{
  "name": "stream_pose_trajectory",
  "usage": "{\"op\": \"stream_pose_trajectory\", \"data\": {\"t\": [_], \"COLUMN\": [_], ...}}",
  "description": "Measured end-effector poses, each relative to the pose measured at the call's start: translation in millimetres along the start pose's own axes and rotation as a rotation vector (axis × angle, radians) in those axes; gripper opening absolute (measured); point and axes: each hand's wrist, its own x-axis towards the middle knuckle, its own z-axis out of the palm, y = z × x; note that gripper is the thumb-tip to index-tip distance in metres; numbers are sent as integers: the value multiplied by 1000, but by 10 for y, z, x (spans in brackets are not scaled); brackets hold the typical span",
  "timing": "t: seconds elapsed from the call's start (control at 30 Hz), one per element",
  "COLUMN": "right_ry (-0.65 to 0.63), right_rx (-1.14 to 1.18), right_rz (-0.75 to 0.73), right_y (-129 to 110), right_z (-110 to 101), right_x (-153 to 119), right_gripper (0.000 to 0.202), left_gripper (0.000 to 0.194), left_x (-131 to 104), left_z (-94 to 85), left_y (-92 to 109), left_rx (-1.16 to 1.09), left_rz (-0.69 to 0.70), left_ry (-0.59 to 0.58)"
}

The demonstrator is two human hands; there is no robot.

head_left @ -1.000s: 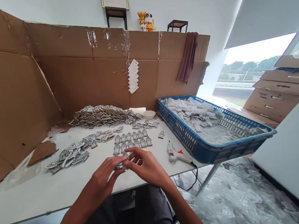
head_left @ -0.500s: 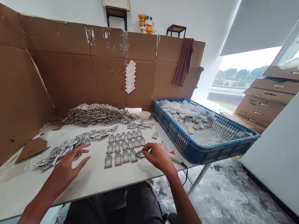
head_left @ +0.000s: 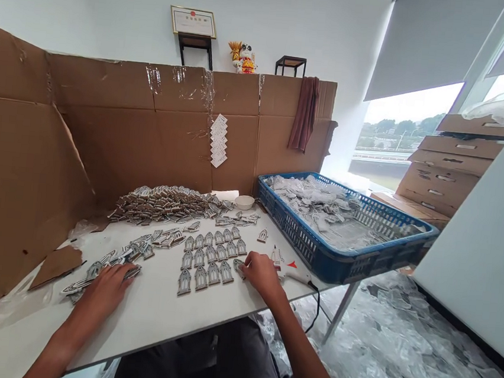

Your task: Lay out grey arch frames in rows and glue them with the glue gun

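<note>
Small arched window-shaped cutouts [head_left: 213,273], grey on top with brown edges, lie in rows on the white table [head_left: 150,316]. At the right end of the front row, my right hand [head_left: 262,276] pinches one more arched window cutout [head_left: 239,267], which rests at or just above the table. My left hand [head_left: 107,289] reaches onto a loose spread of cutouts [head_left: 139,245] at the left, its fingers drawn together around the edge of a cutout [head_left: 135,270]. The fingers partly hide that piece. A single cutout [head_left: 262,236] stands apart behind the right hand.
A large heap of cutouts [head_left: 161,204] sits at the back by the cardboard wall [head_left: 106,133], near a white bowl [head_left: 244,202]. At right are a blue crate [head_left: 338,267] with plastic-wrapped pieces and a corded white glue gun [head_left: 297,275]. Torn cardboard [head_left: 56,266] lies left.
My left hand has gone from spread above the table to the loose cutouts, its fingers closing there. My right hand has brought its cutout into line at the front row's end. The view has tilted up.
</note>
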Motion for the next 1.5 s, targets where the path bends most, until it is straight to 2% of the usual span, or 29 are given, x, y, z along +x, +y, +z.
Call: {"op": "stream_pose_trajectory", "data": {"t": [0.1,0.17,0.23,0.3,0.33,0.4,0.5,0.53,0.6,0.67,0.73,0.77,0.83,0.9,0.97,1.03,1.13,1.27,1.4,1.5], "right_ry": [6,1,17,48,36,-103,-450,-516,-549,-504,-382,-281,-36,121,149,125,98,66,108,153], "right_rx": [0,1,20,129,237,529,897,972,1073,1112,1041,954,699,426,237,134,56,40,71,106], "right_rz": [0,3,-6,-81,-146,-290,-435,-458,-470,-433,-369,-327,-227,-133,-67,-30,-3,-15,-70,-98], "right_y": [-14,-26,-42,-67,-83,-122,-172,-180,-174,-131,-56,-10,84,161,203,208,176,152,190,217], "right_z": [57,73,48,-15,-55,-129,-197,-208,-225,-245,-268,-277,-280,-252,-193,-117,-15,34,-14,-81], "right_x": [22,25,8,-35,-63,-123,-192,-204,-209,-188,-141,-111,-42,24,76,110,131,141,145,133], "right_gripper": [18,19,19,22,25,36,51,55,58,56,50,45,33,24,20,20,19,22,27,25], "left_gripper": [55,53,46,39,34,32,47,49,51,49,41,37,35,33,47,61,73,79,66,59], "left_x": [-4,-44,-117,-220,-277,-380,-469,-479,-473,-434,-364,-320,-231,-164,-138,-154,-227,-315,-297,-200], "left_z": [-35,-49,-82,-160,-217,-354,-532,-564,-569,-504,-385,-312,-153,-8,88,123,113,109,67,6], "left_y": [67,186,403,713,891,1257,1724,1840,2004,2061,1982,1881,1557,1110,632,221,-159,-305,-281,-238], "left_rx": [7,3,-37,-127,-173,-252,-339,-359,-379,-384,-380,-371,-322,-242,-158,-89,-72,-111,-103,-66], "left_rz": [-40,-5,112,307,427,602,782,828,887,891,821,764,625,493,336,185,86,103,160,168], "left_ry": [30,118,255,381,399,440,482,500,521,524,512,496,424,317,207,90,-38,-72,-39,-67]}}
